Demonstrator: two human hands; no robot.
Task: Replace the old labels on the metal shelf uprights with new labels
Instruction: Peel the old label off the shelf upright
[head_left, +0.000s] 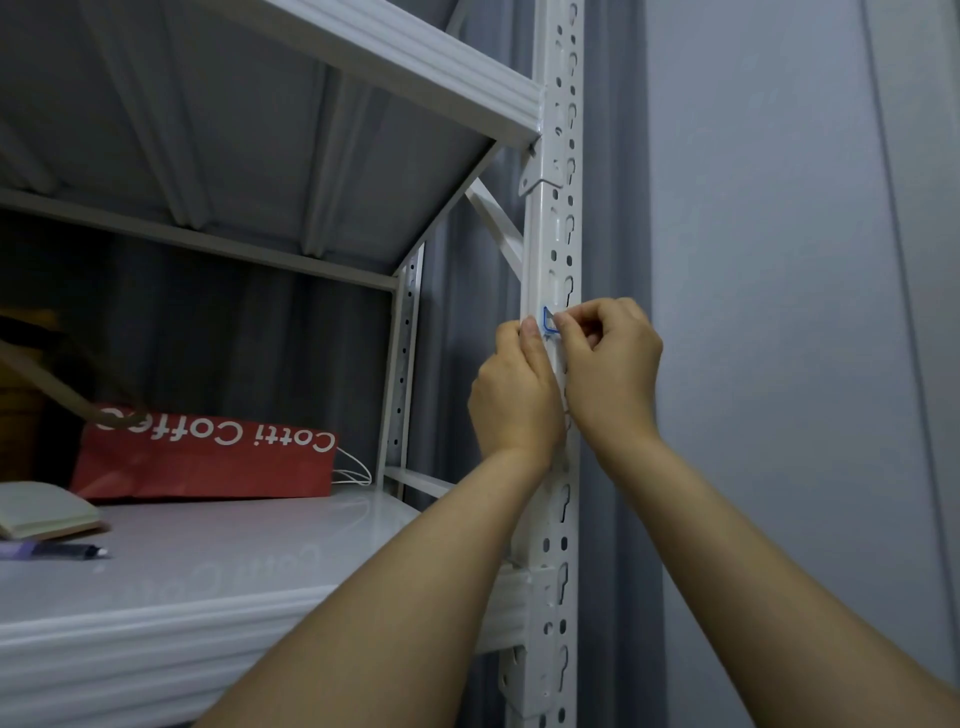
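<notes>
Pinching a blue-edged label (549, 323) against the front white upright (555, 249), the right hand (610, 371) has its fingers curled closed on the label's right edge. The left hand (514, 395) presses its thumb beside the label's left edge, fingers wrapped behind the upright.

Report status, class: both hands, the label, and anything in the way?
Left hand and right hand both on the front upright. Fingertips pinching a blue-edged label; peeling or sticking unclear. Nothing blocking.
</notes>
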